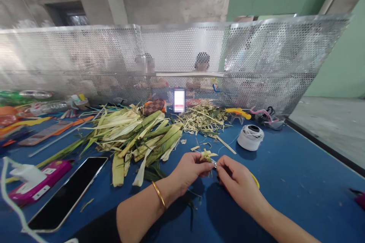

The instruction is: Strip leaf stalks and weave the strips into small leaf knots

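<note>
My left hand (191, 169), with a gold bangle at its wrist, pinches a small pale-yellow piece of folded leaf strips (207, 155) above the blue table. Close beside it, my right hand (236, 178) is closed around scissors. Their yellow handle loop (256, 181) shows past the hand, and a short bit of metal touches or nearly touches the leaf piece. Most of the scissors is hidden by the fingers. Just beyond the hands lie small leaf scraps (195, 148). A white spool of thread (250, 138) stands to the right, a thin thread trailing from it.
A heap of long green-yellow leaves (154, 136) lies left of centre, with curled trimmings (203, 118) behind. A black-screened phone (70, 193) and a magenta power strip (42, 182) sit at left. Yellow-handled pliers (238, 113) lie behind the spool. A perforated metal screen (182, 45) closes the back; people sit beyond.
</note>
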`<state>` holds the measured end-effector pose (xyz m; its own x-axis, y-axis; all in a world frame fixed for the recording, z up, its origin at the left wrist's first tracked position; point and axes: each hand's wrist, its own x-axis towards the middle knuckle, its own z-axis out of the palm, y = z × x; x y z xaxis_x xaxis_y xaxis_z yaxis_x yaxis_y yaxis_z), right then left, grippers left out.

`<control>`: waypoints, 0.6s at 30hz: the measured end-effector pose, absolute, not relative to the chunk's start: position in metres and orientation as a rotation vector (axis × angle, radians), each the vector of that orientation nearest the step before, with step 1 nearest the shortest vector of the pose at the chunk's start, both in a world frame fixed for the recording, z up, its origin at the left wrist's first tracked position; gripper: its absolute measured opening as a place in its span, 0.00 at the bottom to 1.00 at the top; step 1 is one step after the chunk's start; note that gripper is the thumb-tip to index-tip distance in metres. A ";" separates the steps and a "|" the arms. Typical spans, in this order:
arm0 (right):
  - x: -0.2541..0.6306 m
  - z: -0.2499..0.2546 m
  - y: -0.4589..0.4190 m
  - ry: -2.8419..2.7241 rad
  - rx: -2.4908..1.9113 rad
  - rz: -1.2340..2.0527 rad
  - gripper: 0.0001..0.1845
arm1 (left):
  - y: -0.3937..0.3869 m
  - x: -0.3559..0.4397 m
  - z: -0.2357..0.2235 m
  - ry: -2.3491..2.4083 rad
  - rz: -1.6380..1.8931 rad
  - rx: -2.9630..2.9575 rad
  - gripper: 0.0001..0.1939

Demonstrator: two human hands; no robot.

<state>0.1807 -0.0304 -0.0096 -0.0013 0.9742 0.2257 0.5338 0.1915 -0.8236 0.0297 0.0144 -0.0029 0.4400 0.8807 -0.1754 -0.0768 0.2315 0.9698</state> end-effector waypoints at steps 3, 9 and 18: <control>0.180 -0.010 -0.028 -1.535 -1.374 0.912 0.15 | 0.013 0.030 -0.002 0.918 0.819 1.143 0.17; 0.177 -0.015 -0.023 -1.395 -1.332 1.239 0.20 | 0.012 0.031 -0.001 0.949 0.824 1.142 0.16; 0.174 -0.004 -0.028 -1.299 -1.330 1.213 0.13 | 0.010 0.028 0.003 0.872 0.676 0.965 0.18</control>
